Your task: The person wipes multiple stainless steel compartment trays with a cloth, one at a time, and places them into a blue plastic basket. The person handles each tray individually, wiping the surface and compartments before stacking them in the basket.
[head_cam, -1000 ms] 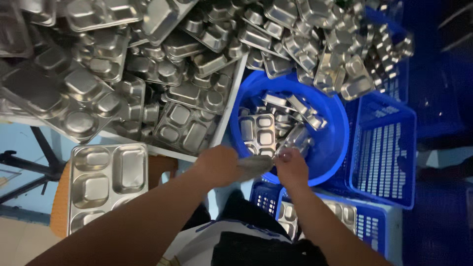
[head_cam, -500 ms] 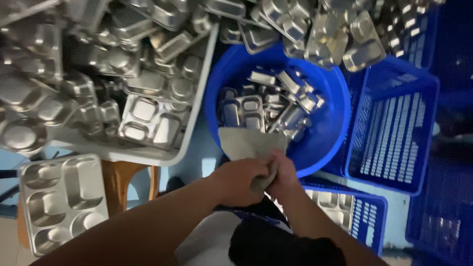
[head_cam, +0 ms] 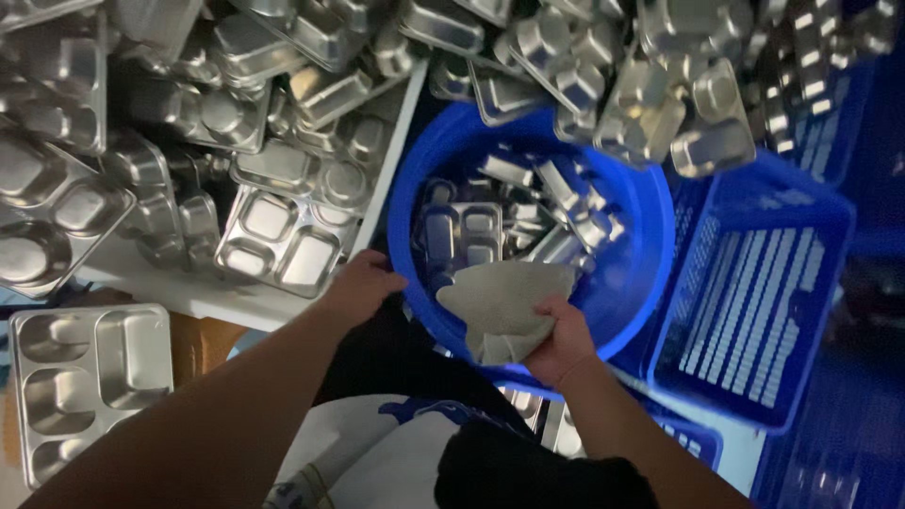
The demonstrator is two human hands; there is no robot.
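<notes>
While your right hand (head_cam: 563, 341) is clamped on a grey cloth (head_cam: 502, 300) over the near rim of the round blue tub (head_cam: 641, 283), your left hand (head_cam: 361, 286) rests curled at the tub's left edge, holding nothing. Steel compartment trays (head_cam: 467, 231) fill the tub. More trays (head_cam: 283, 236) heap the white surface (head_cam: 217, 300) left; a blue crate (head_cam: 754, 311) stands right.

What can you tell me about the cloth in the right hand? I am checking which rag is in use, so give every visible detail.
The cloth is pale grey-beige, soft and crumpled, looking like woven fabric. It fans out upward into a broad, rounded flap, with folds gathered at the bottom. The right hand grips its lower right part, fingers closed over it. It hangs over the near inner side of the round blue tub, above the steel trays inside.
</notes>
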